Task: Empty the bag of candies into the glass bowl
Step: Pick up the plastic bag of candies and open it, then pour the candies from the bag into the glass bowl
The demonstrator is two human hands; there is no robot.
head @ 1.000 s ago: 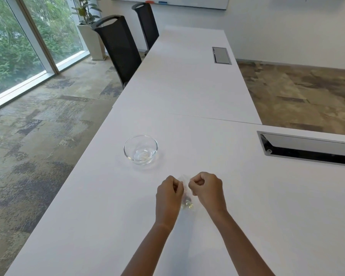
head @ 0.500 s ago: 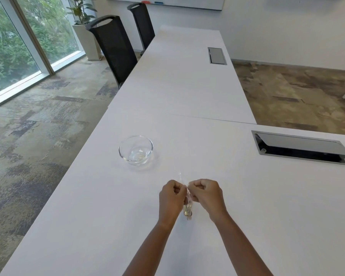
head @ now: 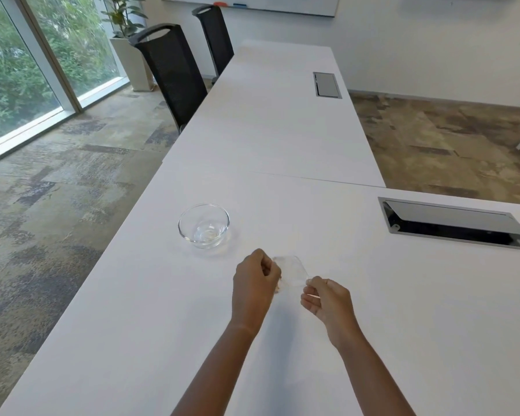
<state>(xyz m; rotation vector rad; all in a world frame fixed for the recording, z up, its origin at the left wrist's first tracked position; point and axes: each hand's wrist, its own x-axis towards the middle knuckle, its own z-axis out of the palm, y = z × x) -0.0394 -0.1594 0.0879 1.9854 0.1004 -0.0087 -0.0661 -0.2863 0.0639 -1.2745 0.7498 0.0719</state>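
Note:
A small clear plastic bag of candies [head: 292, 271] is stretched between my two hands just above the white table [head: 282, 130]. My left hand [head: 254, 285] pinches its left side, and a bit of brownish candy shows by that hand's fingers. My right hand [head: 324, 298] pinches the bag's right corner. The glass bowl [head: 204, 225] stands on the table, up and to the left of my left hand, and looks empty. Most of the bag's contents are hidden behind my left hand.
An open cable hatch [head: 457, 223] is set into the table at the right, and another hatch [head: 327, 84] lies farther back. Two black chairs [head: 174, 73] stand along the left edge. The table's left edge drops to carpet.
My hands have drawn apart, the right one moving right and toward me, so the bag is now spread out between them instead of bunched up and hanging.

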